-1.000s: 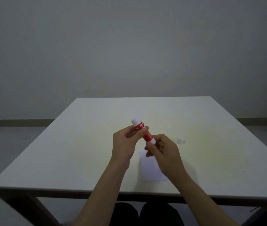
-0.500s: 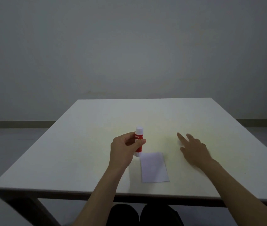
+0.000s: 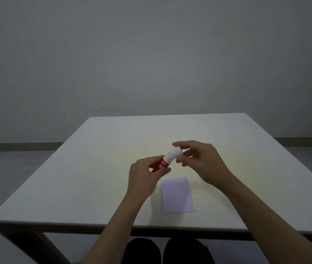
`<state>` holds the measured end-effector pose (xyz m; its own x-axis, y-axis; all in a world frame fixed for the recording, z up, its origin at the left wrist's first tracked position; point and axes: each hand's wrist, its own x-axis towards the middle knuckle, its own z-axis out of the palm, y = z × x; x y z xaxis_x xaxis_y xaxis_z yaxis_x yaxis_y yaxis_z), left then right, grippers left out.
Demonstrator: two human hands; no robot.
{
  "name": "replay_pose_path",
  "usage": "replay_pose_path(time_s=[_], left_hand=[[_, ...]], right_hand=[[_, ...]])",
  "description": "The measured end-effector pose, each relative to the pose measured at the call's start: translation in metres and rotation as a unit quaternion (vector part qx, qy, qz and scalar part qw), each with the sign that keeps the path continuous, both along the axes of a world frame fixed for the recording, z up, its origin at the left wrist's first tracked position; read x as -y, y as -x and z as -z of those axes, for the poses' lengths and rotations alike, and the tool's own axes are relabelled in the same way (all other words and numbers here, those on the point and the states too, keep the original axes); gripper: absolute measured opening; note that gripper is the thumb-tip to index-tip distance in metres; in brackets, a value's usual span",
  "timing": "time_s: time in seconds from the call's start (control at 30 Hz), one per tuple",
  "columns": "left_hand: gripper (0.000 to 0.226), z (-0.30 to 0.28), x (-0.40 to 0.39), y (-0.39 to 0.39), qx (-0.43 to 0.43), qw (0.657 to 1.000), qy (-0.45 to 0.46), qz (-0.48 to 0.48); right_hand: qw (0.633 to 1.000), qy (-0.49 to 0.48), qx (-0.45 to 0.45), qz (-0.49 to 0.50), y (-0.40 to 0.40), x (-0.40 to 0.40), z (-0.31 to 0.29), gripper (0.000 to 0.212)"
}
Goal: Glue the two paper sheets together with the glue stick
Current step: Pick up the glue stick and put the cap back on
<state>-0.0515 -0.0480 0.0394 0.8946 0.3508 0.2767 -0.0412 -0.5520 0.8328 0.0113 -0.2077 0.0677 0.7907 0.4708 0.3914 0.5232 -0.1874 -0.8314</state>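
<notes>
A red glue stick with a white end is gripped in my left hand and held tilted above the table, its white end pointing up and to the right. My right hand pinches a small white cap right at that end; the cap touches or covers the tip. A small pale rectangle of paper lies flat on the table below my hands, near the front edge. Only one rectangle shows, so I cannot tell whether it is one sheet or two stacked.
The white table is square, with its front edge close to me and a bare grey wall behind it. Two dark shoes show under the front edge.
My right hand went to the cap lying on the table at the right, picked it up and brought it to the glue stick's end. My left hand raised and tilted the stick.
</notes>
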Motion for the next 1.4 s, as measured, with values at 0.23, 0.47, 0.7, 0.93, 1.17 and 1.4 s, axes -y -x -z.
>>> replay_pose_path(time_s=[0.23,0.47,0.7,0.93,1.17,1.4], left_hand=[[0.035,0.001,0.000,0.002,-0.005,1.000,-0.011,0.009],[0.028,0.002,0.002,0.005,-0.019,0.999,-0.026,0.013],[0.028,0.004,0.000,0.005,-0.018,1.000,-0.018,0.005],[0.024,0.007,-0.008,0.009,-0.018,0.999,-0.026,0.012],[0.013,0.013,-0.025,-0.004,0.014,0.997,-0.004,-0.078],[0.009,0.022,-0.053,-0.032,-0.002,0.990,0.033,-0.139]], right_hand=[[0.992,0.090,0.091,-0.018,-0.002,0.001,-0.004,0.034],[0.984,0.156,0.091,-0.011,-0.003,-0.006,-0.003,0.022],[0.949,0.264,0.151,0.088,0.000,-0.013,-0.003,0.055],[0.954,0.253,0.157,0.041,0.003,-0.020,-0.003,0.033],[0.941,0.273,0.160,0.119,0.013,-0.029,0.008,0.051],[0.957,0.244,0.109,0.115,0.017,-0.019,0.014,0.029]])
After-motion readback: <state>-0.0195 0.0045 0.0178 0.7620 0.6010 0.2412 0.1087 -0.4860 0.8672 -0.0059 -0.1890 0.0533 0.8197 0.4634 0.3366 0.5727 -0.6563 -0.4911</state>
